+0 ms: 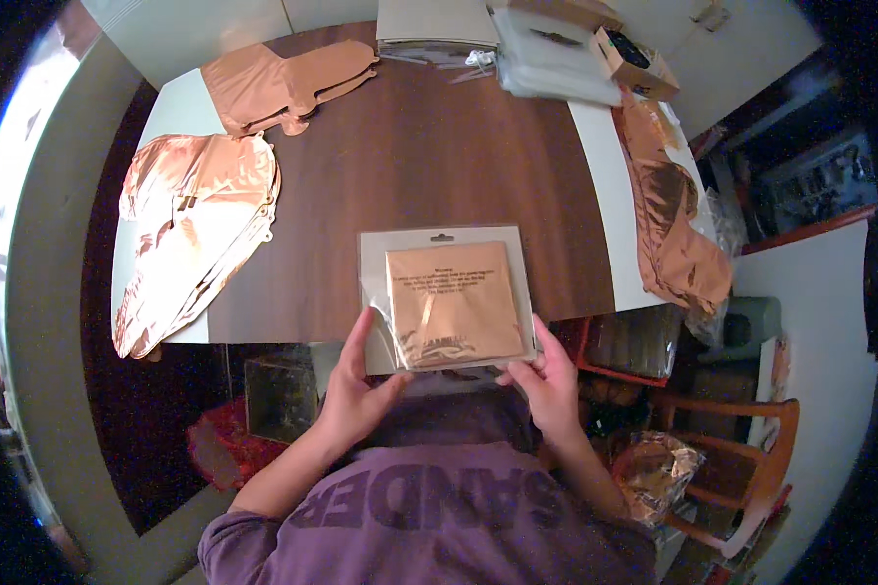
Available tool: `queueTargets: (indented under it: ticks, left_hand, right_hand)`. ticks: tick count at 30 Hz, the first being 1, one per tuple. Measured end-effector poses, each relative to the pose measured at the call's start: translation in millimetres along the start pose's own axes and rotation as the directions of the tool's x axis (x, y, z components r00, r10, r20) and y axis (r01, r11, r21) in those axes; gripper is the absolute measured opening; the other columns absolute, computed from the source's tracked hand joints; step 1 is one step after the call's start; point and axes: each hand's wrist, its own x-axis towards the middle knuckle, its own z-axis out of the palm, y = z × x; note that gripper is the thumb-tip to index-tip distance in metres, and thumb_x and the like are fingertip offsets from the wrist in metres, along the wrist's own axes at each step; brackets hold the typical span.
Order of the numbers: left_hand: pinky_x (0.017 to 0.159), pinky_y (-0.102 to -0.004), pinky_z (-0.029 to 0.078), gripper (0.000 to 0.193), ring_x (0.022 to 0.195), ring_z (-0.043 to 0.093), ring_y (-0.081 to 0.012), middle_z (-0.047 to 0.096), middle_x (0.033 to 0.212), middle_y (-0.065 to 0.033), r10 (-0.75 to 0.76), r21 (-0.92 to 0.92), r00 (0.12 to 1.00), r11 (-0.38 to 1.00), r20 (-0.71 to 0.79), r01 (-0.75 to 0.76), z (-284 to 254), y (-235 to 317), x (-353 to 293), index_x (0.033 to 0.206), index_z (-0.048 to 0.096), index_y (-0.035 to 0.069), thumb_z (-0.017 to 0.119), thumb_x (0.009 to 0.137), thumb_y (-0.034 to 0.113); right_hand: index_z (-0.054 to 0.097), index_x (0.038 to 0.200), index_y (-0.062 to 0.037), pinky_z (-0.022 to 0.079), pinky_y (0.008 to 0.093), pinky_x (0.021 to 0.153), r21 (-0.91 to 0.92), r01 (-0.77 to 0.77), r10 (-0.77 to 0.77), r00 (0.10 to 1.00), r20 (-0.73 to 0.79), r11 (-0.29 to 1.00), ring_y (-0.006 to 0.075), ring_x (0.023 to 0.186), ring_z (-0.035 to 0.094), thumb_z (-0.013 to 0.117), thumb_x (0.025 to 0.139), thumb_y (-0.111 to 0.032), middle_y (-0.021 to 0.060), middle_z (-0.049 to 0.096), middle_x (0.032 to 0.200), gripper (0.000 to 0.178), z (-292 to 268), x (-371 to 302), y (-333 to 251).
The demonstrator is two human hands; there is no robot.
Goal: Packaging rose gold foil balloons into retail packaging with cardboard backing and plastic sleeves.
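A flat clear plastic packet (369, 255) with a hang slot is held up at the table's near edge. Inside it, a folded copper-coloured foil balloon (451, 312) lies against white card, with small dark print showing on the packet. My left hand (359, 385) grips its lower left corner, thumb in front and fingers along the side. At the lower right corner, my right hand (546, 385) pinches the edge between thumb and fingers. Flat copper foil balloons lie around the table: a large shiny pile (195, 224) at left, another pile (273, 86) at far left, and more (668, 219) at right.
Along the back of the brown table (429, 146) sit a stack of flat cards (437, 27), clear plastic sleeves (546, 63) and a small cardboard box (637, 63). A wooden chair (776, 439) stands at lower right, near a crumpled foil bundle (658, 473).
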Motion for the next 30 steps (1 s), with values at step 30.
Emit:
queueTargets:
  ticks: [30]
  left_hand:
    - [0.109,-0.0619,0.026,0.064,0.138,0.032,-0.0441,0.038,0.148,-0.018,0.479,0.72,0.761,0.32,0.438,-0.616,17.3,11.4,71.8,0.142,0.043,0.01,0.061,0.088,0.039]
  right_hand:
    - [0.063,0.098,-0.0006,0.056,0.0329,0.071,0.381,-0.14,0.224,0.957,-0.184,0.914,0.0192,0.075,0.067,0.06,0.095,-0.019,0.0096,0.069,0.085,0.019,31.0,25.5,29.4]
